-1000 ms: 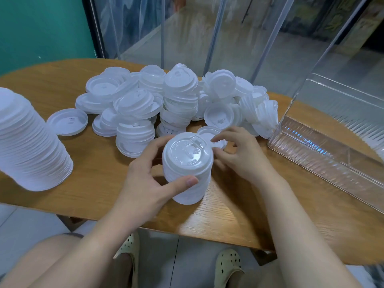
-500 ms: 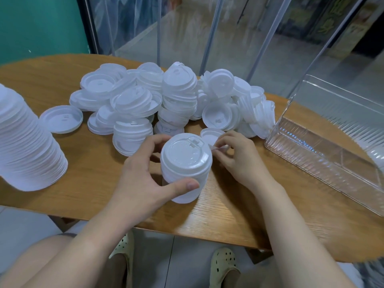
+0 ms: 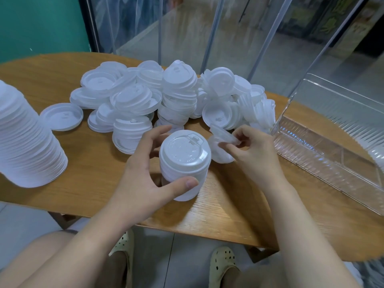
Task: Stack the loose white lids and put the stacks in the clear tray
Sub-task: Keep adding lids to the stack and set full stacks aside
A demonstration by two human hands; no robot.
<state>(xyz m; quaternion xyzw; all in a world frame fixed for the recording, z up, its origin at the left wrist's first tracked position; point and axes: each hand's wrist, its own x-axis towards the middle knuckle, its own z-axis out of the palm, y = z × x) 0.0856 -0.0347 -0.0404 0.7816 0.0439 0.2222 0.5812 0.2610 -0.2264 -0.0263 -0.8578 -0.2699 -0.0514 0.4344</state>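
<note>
My left hand [image 3: 143, 175] grips a short stack of white lids [image 3: 184, 163] standing upright on the wooden table [image 3: 93, 163] near its front edge. Just to the right of that stack, my right hand [image 3: 253, 154] pinches a single white lid [image 3: 223, 135], lifted and tilted above the table. Another lid [image 3: 220, 153] lies under it. Behind both hands spreads a heap of loose white lids [image 3: 166, 96]. The clear tray [image 3: 332, 154] stands at the right with nothing visible inside.
A tall leaning stack of lids [image 3: 27, 142] stands at the table's left edge. One lid [image 3: 61, 116] lies upside down beside it. Glass panels rise behind the table. My knees and two shoes [image 3: 222, 265] show below the front edge.
My right hand has picked a lid off the table beside the stack and lifted it, tilted. My left hand keeps its hold on the stack.
</note>
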